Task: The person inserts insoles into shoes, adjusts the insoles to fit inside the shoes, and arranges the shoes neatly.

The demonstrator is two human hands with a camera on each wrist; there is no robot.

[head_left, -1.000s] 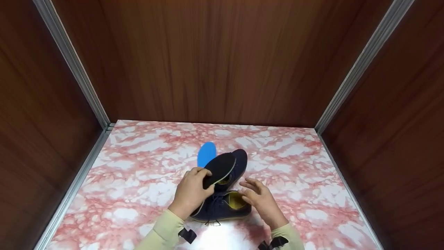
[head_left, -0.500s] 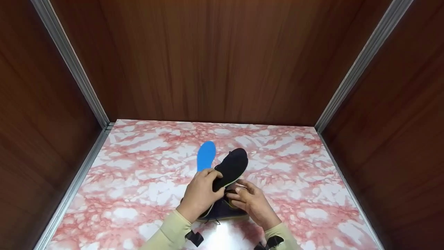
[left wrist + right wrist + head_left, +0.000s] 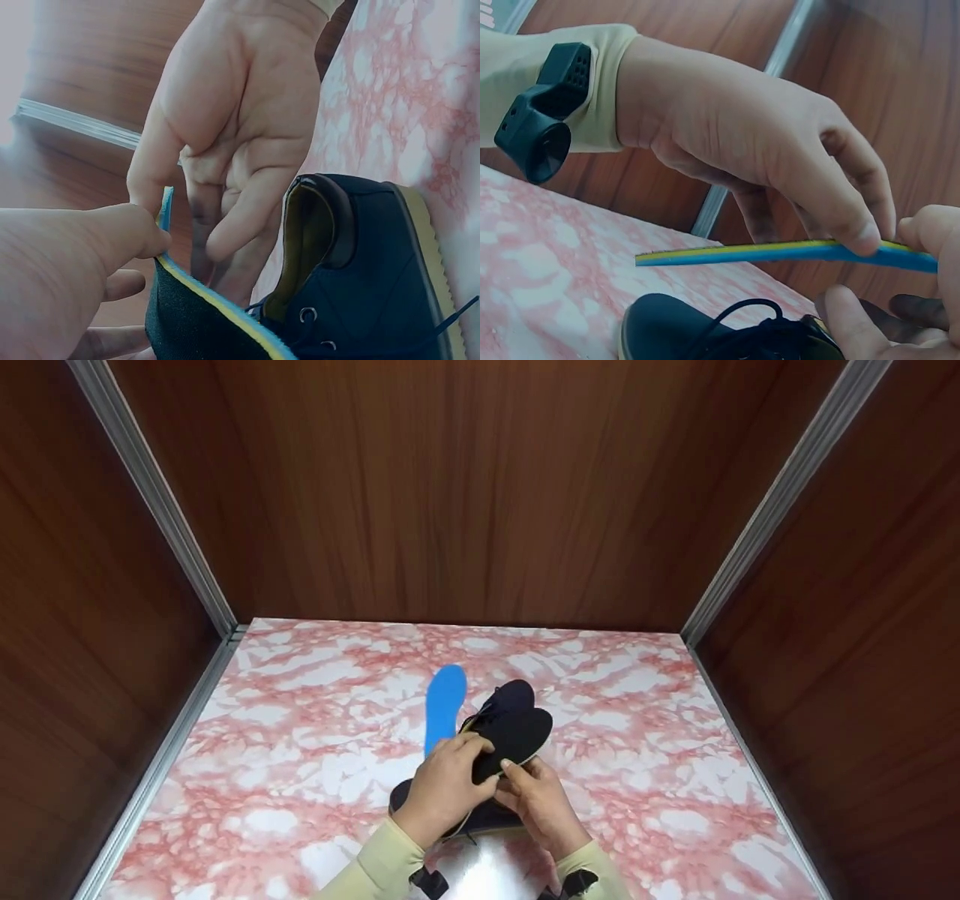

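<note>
Gripping a black-topped insole (image 3: 517, 735) between them, both hands keep it raised above two dark shoes; the right wrist view shows a gap between insole and shoe below. The insole's broad end points away and to the right. Edge layers: black upper face, yellow band, blue underside.

Left hand (image 3: 450, 784): curled on the insole, thumb along the near edge, fingers bent over the opposite edge. Right hand (image 3: 538, 799): partly closed, pinching the near edge; thumb on top, fingers beneath. In the left wrist view the two thumbs sit close together at the edge.

Far shoe (image 3: 517, 694): partly behind the insole in the head view, toe directed away, dark laces visible at its left side. Near shoe (image 3: 491, 817): lying crosswise under the hands, toe to the left, largely covered by them. Left wrist view gives one shoe with a yellowish lining, metal eyelets and a pale ridged sole; sole faces right in that view.

Blue insole (image 3: 446, 697): flat on the tabletop (image 3: 315, 720), left of the far shoe, its near end hidden behind the left hand. Tabletop patterned red and white. Pale yellow-green sleeves (image 3: 375, 862) on both arms; black wrist device (image 3: 551, 112) at the left cuff. Wood-grain panels (image 3: 465, 495) surround, with grey metal rails (image 3: 157, 495) at the corners.
</note>
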